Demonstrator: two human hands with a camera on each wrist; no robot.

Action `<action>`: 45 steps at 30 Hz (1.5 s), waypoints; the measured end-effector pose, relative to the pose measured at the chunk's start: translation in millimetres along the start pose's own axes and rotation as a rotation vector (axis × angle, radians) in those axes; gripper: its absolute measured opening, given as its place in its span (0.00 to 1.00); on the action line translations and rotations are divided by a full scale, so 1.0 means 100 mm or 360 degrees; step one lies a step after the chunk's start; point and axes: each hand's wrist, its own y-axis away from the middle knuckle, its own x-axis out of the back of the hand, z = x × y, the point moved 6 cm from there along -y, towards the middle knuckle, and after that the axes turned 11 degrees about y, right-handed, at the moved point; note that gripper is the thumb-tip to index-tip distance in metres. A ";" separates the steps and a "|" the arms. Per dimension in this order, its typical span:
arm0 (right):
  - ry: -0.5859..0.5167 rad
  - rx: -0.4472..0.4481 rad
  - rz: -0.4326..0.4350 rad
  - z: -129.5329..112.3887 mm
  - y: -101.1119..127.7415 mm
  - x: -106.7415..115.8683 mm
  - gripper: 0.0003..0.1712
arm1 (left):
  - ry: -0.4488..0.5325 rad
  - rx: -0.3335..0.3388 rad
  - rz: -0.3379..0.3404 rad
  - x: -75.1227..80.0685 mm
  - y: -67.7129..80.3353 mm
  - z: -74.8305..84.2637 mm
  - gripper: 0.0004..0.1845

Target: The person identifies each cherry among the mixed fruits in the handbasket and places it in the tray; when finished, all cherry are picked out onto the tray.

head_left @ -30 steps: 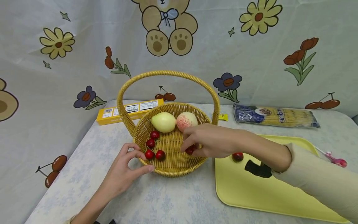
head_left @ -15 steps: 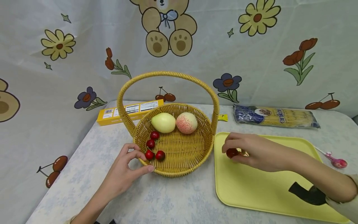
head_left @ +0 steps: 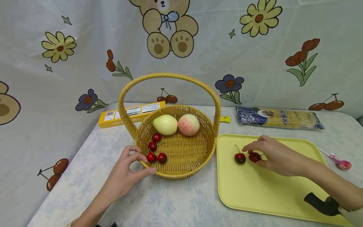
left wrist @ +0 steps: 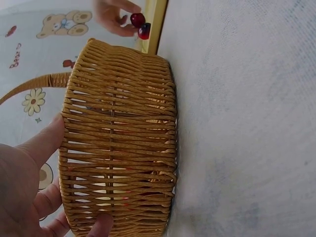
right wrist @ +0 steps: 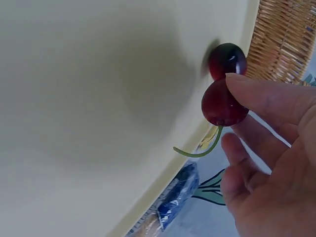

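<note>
My left hand (head_left: 127, 171) holds the near left rim of a wicker basket (head_left: 181, 175), thumb and fingers around the rim. In the basket lie several red cherries (head_left: 162, 158), a pale yellow pear-shaped fruit (head_left: 165, 125) and a peach (head_left: 188, 125). Over the yellow tray (head_left: 249, 192), my right hand (head_left: 279, 157) pinches a dark red cherry (right wrist: 224, 102) between thumb and finger; its green stem curves away. Just left of it another cherry (head_left: 240, 158) sits on the tray, stem up. The left wrist view shows the basket's woven side (left wrist: 118, 138) and both cherries beyond.
Behind the basket lies a long yellow box (head_left: 113, 118). A spaghetti pack (head_left: 279, 118) lies behind the tray, with a small yellow packet (head_left: 225, 119) to its left. A pink lollipop-like item (head_left: 343, 165) is right of the tray. The basket's tall handle (head_left: 170, 75) arches upward.
My right hand has carried the cherry out of the basket to the right, over the tray, past the cherry there. My left hand stays at the rim.
</note>
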 end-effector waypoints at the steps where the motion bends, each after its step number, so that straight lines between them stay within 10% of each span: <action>1: -0.0011 -0.0001 -0.0018 0.01 -0.01 -0.02 0.22 | 0.0000 0.0000 -0.0001 0.00 0.00 0.00 0.15; 18: -0.0096 0.0071 -0.0085 0.05 0.01 -0.11 0.21 | 0.0005 -0.0006 -0.0008 -0.01 0.00 0.00 0.14; 29: -0.0064 0.0123 0.0104 -0.03 0.04 0.04 0.17 | 0.0028 0.0010 -0.0016 0.00 -0.02 0.01 0.14; 45: -0.0192 0.0437 0.0187 -0.76 -0.13 0.44 0.14 | 0.0045 0.0005 -0.0013 -0.01 -0.02 0.00 0.14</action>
